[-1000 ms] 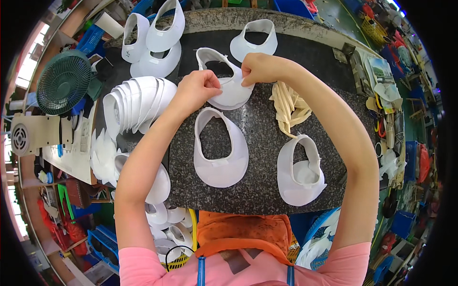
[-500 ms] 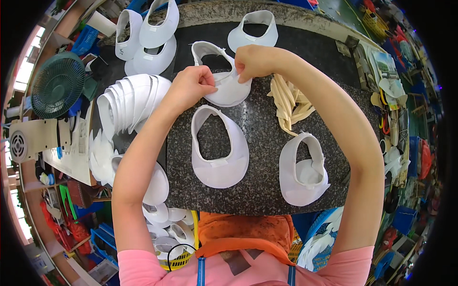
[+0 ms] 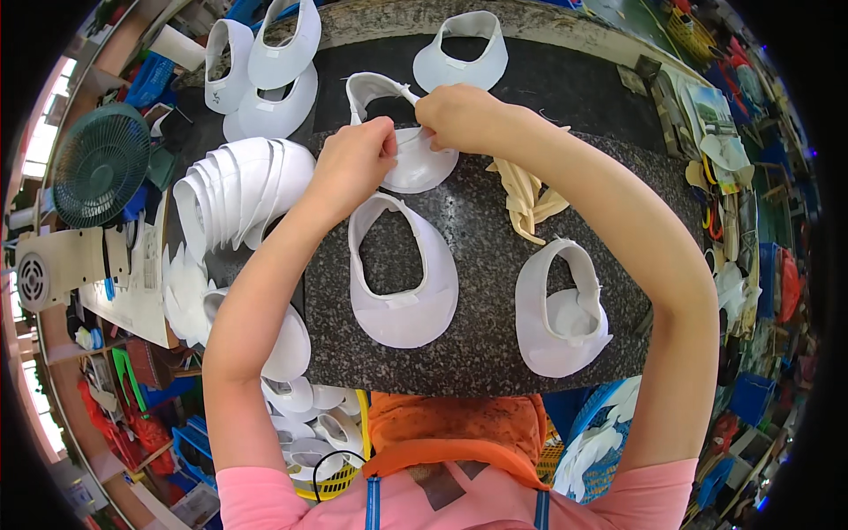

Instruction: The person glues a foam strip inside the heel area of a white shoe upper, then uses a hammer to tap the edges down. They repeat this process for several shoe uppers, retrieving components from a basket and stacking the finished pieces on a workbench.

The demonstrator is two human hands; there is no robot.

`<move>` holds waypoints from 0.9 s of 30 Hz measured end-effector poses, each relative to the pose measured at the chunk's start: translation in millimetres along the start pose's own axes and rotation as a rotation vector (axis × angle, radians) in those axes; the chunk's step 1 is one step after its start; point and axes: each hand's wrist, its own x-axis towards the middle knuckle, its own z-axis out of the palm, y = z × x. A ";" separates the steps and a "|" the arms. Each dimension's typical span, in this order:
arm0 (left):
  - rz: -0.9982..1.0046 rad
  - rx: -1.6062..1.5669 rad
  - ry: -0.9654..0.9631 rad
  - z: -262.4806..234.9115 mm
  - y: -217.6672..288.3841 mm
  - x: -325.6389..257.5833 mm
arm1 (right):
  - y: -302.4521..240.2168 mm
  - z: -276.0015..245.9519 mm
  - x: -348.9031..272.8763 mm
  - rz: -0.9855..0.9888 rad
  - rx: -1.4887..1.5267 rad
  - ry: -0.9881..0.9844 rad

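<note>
At the far middle of the dark stone table, a white shoe upper [image 3: 422,170] lies between my hands, its toe part facing me. The closed fingers of my left hand [image 3: 355,166] pinch it at the left of the toe part. On its right, by the collar opening, my right hand [image 3: 464,119] is closed on the edge; both sets of fingertips are partly hidden. Just nearer to me rests another white shoe upper [image 3: 408,320] with a small pale tab at its throat. A third upper [image 3: 561,346] sits at the near right.
Nested white uppers [image 3: 283,177] stand at the left, with loose ones behind them. Beige strips [image 3: 521,196] lie under my right forearm. Below the table edge are a yellow basket [image 3: 364,428] of uppers and a blue basket [image 3: 605,415]. A green fan [image 3: 102,163] stands left.
Both hands have shifted slightly left, still gripping the upper. My right fingers have moved along its edge, and the left fingers have curled in more. The whole view has shifted a little.
</note>
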 end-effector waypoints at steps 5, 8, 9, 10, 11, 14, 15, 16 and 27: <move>0.042 0.357 -0.003 6.7 9.3 10.8 | -9.1 -10.1 -15.1 -0.034 -0.382 0.093; 0.030 0.499 -0.072 -0.2 13.9 11.3 | -4.8 -5.0 -14.9 -0.178 -0.803 0.514; 0.032 0.532 -0.098 -3.3 9.7 14.2 | 0.7 -8.2 -25.6 -0.162 -0.812 0.510; 0.035 0.529 -0.091 -6.2 -0.3 14.3 | 4.4 -17.7 -41.3 -0.190 -0.629 0.673; 0.052 0.538 -0.078 -8.9 -7.3 13.4 | 9.6 -25.6 -59.8 -0.217 -0.443 0.828; 0.005 0.595 -0.006 -9.4 7.1 -1.6 | 23.2 -25.1 -146.7 0.048 -0.055 0.711; 0.059 0.471 0.128 -12.6 22.8 -15.2 | 29.9 -15.4 -176.0 0.124 0.038 0.605; 0.107 0.346 0.262 -13.6 36.6 -30.7 | 31.2 0.1 -204.0 0.173 0.086 0.495; 0.635 -0.025 -0.001 108.7 153.3 -171.2 | -70.5 158.2 -303.0 0.334 0.482 0.994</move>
